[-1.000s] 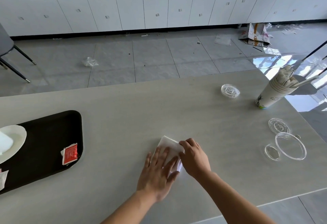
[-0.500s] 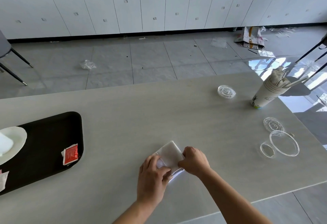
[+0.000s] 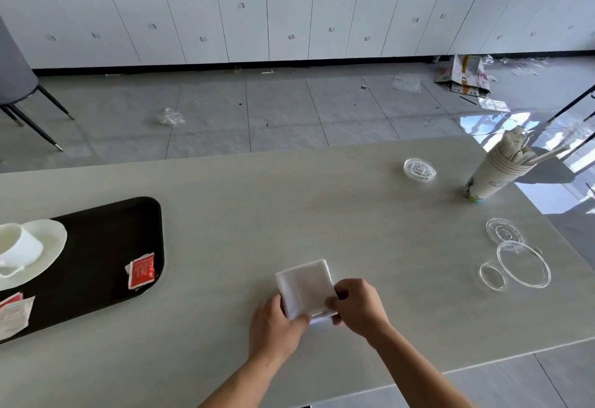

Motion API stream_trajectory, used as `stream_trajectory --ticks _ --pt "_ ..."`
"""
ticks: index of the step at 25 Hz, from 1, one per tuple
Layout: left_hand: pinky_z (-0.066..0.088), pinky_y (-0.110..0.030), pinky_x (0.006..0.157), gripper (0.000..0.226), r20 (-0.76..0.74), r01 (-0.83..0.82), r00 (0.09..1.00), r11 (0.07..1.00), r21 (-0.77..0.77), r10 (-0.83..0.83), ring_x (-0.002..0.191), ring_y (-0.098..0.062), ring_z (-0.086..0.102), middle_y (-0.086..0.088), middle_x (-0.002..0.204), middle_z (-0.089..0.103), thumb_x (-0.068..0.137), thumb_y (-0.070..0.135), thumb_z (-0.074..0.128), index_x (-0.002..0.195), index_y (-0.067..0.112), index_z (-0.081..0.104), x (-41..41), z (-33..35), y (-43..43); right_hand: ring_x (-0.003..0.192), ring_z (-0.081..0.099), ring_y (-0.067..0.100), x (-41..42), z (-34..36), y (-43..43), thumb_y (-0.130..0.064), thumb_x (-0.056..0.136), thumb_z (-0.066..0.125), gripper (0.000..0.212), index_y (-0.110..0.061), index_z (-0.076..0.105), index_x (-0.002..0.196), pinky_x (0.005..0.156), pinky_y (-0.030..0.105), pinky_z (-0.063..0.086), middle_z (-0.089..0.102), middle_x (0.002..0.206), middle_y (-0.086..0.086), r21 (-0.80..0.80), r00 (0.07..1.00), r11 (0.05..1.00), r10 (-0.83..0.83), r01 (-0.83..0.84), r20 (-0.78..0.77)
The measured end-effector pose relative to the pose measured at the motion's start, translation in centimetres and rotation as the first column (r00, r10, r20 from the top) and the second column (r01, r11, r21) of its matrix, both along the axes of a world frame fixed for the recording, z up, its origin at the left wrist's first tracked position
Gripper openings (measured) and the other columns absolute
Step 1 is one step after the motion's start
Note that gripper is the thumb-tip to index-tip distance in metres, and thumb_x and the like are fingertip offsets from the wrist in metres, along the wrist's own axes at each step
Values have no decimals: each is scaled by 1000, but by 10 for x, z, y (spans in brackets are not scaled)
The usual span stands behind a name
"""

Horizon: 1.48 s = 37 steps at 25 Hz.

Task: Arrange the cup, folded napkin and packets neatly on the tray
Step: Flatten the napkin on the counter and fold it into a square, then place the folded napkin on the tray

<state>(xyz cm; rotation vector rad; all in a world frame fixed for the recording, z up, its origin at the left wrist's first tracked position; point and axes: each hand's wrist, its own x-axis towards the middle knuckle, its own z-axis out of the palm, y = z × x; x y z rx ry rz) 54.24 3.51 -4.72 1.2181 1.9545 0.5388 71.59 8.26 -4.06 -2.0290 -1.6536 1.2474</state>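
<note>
A white folded napkin [image 3: 304,288] lies on the grey table near its front edge. My left hand [image 3: 276,330] pinches its near left corner and my right hand [image 3: 357,306] grips its near right edge. At the far left sits a black tray [image 3: 96,262]. On it stand a white cup [image 3: 17,246] on a white saucer [image 3: 48,246], a red packet [image 3: 141,270] near the tray's right rim, and another packet [image 3: 14,312] at its near left, partly cut off by the frame.
A stack of paper cups [image 3: 492,175] holding wrapped straws stands at the back right. Clear plastic lids [image 3: 418,170] [image 3: 523,264] lie around it on the table's right side. The table's front edge runs just below my hands.
The napkin went from flat under my palms to a neat square held at its near edge by both hands. The view shifted so the cup on the tray shows more.
</note>
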Motion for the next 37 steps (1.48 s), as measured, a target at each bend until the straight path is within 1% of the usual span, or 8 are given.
stream_trajectory --ticks 3,6,10,14,18,24,30,37 --pt "52 -33 71 23 138 -107 984 994 -32 110 78 -17 66 5 80 72 76 39 72 85 19 68 -7 3 3 50 69 15 -8 5 -4 -12 77 68 9 -12 66 69 49 24 46 71 63 5 47 993 999 -9 15 -114" --pt "53 -36 73 16 386 -197 896 975 -100 220 80 -18 69 0 82 75 78 29 76 86 16 72 -21 7 0 54 72 15 -14 14 -5 -16 81 69 9 -18 69 72 55 26 48 72 70 0 52 979 999 10 1 -206" --pt "54 -36 61 7 507 -224 829 971 -85 235 65 -25 71 -13 78 74 81 11 73 86 7 70 -47 14 -5 56 71 11 -24 24 -4 -20 79 72 5 -22 67 78 58 28 50 72 69 -4 67 979 993 107 -97 -175" --pt "59 -32 59 10 436 -255 873 967 28 218 65 -25 72 -9 78 74 84 4 67 85 14 70 -77 22 -13 56 65 6 -50 33 -5 -17 69 77 21 -24 66 85 55 22 49 73 66 -6 50 955 962 274 -270 -112" --pt "60 -43 64 14 371 -290 897 954 81 241 64 -25 71 -7 77 74 84 6 67 92 18 68 -115 30 -23 58 67 12 -93 42 1 -15 68 73 18 -22 65 82 54 21 48 74 67 0 84 939 945 324 -316 -116" --pt "56 -29 63 54 244 -266 945 948 177 219 70 -14 69 3 84 70 76 21 74 121 42 52 -181 49 -37 50 61 3 -165 55 14 -15 70 71 14 -21 64 81 44 11 39 72 63 -3 129 899 901 427 -414 -95" --pt "49 -13 63 51 115 -240 970 928 285 216 75 1 66 16 87 70 79 21 69 127 30 57 -253 58 -34 52 64 4 -244 66 23 -15 70 72 15 -23 64 80 44 11 42 72 61 -4 157 887 880 460 -449 -42" --pt "48 -22 70 52 18 -130 991 959 252 130 83 -8 63 8 94 70 79 21 65 130 24 55 -339 58 -22 54 65 7 -327 64 19 -16 70 72 15 -21 64 81 48 19 47 72 61 -2 132 918 909 394 -395 38"
